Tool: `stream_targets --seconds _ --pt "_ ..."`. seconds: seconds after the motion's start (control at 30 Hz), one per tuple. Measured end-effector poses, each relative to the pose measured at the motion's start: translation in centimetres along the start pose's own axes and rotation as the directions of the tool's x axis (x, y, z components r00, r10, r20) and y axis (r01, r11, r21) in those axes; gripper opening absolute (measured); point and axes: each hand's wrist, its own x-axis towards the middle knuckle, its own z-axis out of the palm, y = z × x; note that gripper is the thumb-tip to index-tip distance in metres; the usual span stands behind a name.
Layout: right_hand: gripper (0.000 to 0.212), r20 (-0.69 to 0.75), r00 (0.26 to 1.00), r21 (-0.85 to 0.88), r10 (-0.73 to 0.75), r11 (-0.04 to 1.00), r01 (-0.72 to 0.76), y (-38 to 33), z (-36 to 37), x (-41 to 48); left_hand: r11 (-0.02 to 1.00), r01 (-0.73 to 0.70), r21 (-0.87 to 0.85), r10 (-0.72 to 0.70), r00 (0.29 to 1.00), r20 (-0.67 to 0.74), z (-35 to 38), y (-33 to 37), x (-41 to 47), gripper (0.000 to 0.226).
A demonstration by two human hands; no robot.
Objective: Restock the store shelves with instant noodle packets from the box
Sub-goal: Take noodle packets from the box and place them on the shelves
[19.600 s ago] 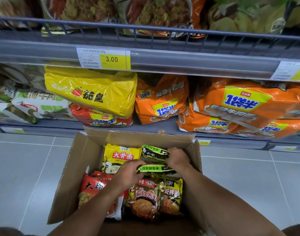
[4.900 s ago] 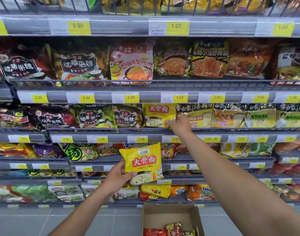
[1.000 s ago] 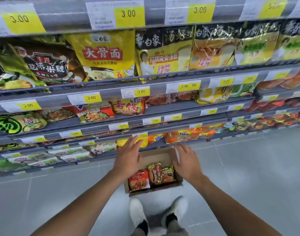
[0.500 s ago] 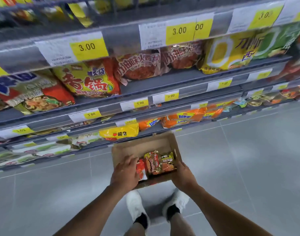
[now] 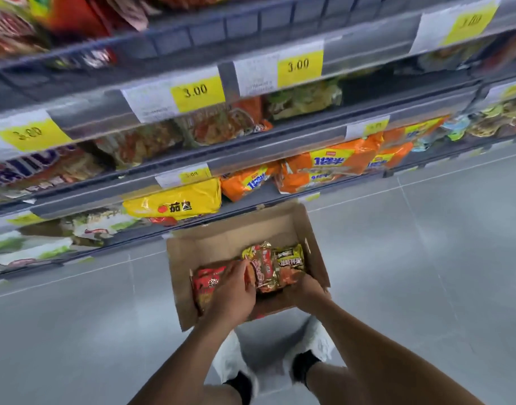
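Head view: I read the box (image 5: pixel 245 244) on the floor at 12 o'clock from my feet, with the red packet (image 5: pixel 205 283) at its 8 o'clock corner and the gold packet (image 5: pixel 265 270) just beside it toward 3 o'clock. My left hand (image 5: pixel 231 290) lies curled over the red packet, though I cannot tell whether it grips; my right hand (image 5: pixel 308 290) is at the box's near edge under the gold packet, its grip hidden. I judge these packets light, crinkly, slippery and brittle inside, so hold them flat across both faces, not by the seal.

Head view, steep downward, box (image 5: pixel 245 238) near
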Motion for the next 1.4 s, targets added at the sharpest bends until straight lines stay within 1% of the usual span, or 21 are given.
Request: stream_targets --seconds 0.07,0.2,0.27,0.33,0.4,0.43,0.5,0.57,0.67,0.73,0.77,0.83,0.87,0.93,1.0,1.07,1.13,1.23,1.3,1.37,1.4 --pt "0.034 0.011 1.000 0.016 0.012 1.000 -0.012 0.3 1.0 2.5 0.998 0.013 -0.059 -0.014 1.000 -0.022 1.1 -0.6 1.4 0.058" --pt "0.033 0.034 0.998 0.029 0.044 0.999 -0.045 0.7 3.3 7.3 0.973 0.091 -0.214 -0.098 0.995 -0.026 2.7 -2.6 4.6 0.054" --pt "0.037 0.026 0.997 0.038 0.070 0.997 -0.071 0.9 4.4 9.9 0.957 0.071 -0.281 -0.093 0.993 -0.067 3.0 -3.5 5.9 0.051" --pt "0.047 -0.011 0.995 0.090 0.103 0.991 -0.101 1.0 5.5 12.3 0.953 0.037 -0.301 -0.074 0.991 -0.111 3.2 -4.5 6.6 0.050" --pt "0.056 -0.033 0.995 0.132 0.093 0.987 -0.088 0.8 6.7 14.4 0.967 0.023 -0.253 -0.055 0.991 -0.120 3.2 -5.5 7.4 0.051" --pt "0.056 -0.032 0.996 0.139 0.085 0.987 -0.079 0.6 7.4 15.5 0.978 0.017 -0.207 -0.040 0.993 -0.110 3.2 -5.9 8.2 0.052" --pt "0.058 -0.010 0.998 0.115 0.064 0.991 -0.063 0.4 8.8 17.2 0.987 -0.004 -0.160 -0.007 0.998 -0.068 3.0 -6.4 9.9 0.053" --pt "0.063 -0.011 0.996 0.116 0.084 0.990 -0.082 1.1 10.1 19.1 0.990 -0.025 -0.140 0.022 0.999 -0.028 2.9 -6.7 11.4 0.054" --pt "0.055 -0.034 0.995 0.108 0.097 0.990 -0.093 2.0 11.2 21.0 0.995 0.016 -0.095 -0.014 1.000 0.022 3.0 -6.7 12.7 0.055" --pt "0.053 -0.065 0.994 0.124 0.088 0.989 -0.080 1.5 10.8 20.4 0.996 0.030 -0.083 -0.029 0.999 0.022 3.2 -6.8 13.2 0.055" --pt "0.050 -0.079 0.994 0.148 0.081 0.987 -0.069 1.5 10.7 20.3 0.996 0.029 -0.084 -0.028 0.999 0.016 3.2 -6.8 13.4 0.055" --pt "0.035 -0.080 0.994 0.202 0.068 0.978 -0.050 1.1 10.2 19.8 0.996 0.026 -0.085 -0.025 1.000 0.018 3.2 -6.6 13.7 0.055" --pt "0.034 -0.075 0.995 0.227 0.066 0.973 -0.047 1.2 9.9 19.8 0.996 0.032 -0.079 -0.030 0.999 0.028 3.2 -6.4 13.8 0.056" --pt "0.043 -0.058 0.997 0.280 0.056 0.959 -0.038 1.2 9.1 19.5 0.998 0.040 -0.046 -0.038 0.998 0.045 3.1 -6.3 13.8 0.058" --pt "0.046 -0.042 0.998 0.326 0.041 0.945 -0.025 1.0 8.0 18.8 0.999 0.033 -0.007 -0.032 0.998 0.058 3.1 -6.3 13.9 0.062" --pt "0.047 0.002 1.000 0.358 -0.013 0.934 0.012 1.2 6.7 18.3 1.000 0.029 0.005 -0.030 0.998 0.061 3.1 -6.6 14.3 0.067" --pt "0.047 0.050 0.994 0.331 -0.095 0.941 0.073 1.4 5.4 17.6 0.999 0.046 0.013 -0.047 0.996 0.077 3.0 -6.8 14.7 0.076" --pt "0.039 0.099 0.973 0.318 -0.207 0.933 0.166 2.0 3.1 16.7 0.996 0.083 0.037 -0.087 0.989 0.118 2.9 -6.8 15.0 0.092" --pt "0.039 0.135 0.951 0.308 -0.280 0.924 0.228 2.3 1.4 16.2 0.994 0.091 0.065 -0.100 0.983 0.154 2.8 -6.7 15.1 0.100" --pt "0.042 0.212 0.919 0.282 -0.333 0.921 0.269 2.1 0.1 15.8 0.991 0.081 0.102 -0.099 0.977 0.188 2.8 -6.8 15.3 0.103" --pt "0.043 0.262 0.902 0.269 -0.343 0.924 0.273 2.1 -0.3 15.9 0.992 0.071 0.108 -0.092 0.974 0.204 2.8 -6.7 15.3 0.101"
